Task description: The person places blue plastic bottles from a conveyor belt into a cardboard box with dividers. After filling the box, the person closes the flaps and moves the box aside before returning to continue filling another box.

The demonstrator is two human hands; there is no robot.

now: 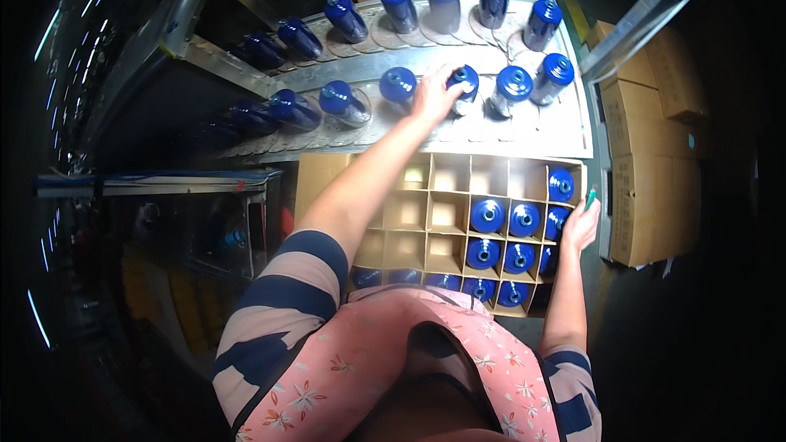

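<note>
Fingers of the left hand clamp a blue bottle standing on the metal tray; right hand rests curled on the divided carton's edge, its grip unclear.

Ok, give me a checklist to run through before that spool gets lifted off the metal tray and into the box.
1. Left hand has a grip on the blue spool: ok, fingers wrapped on it.
2. Empty cells in the divided carton: ok, several open on the left and top rows.
3. Right hand steadying the carton's right edge: ok; a small green item shows at its fingertips.
4. Neighbouring spool clear of the grip: cannot tell, it stands close.
5. Metal tray stable: cannot tell.
</note>
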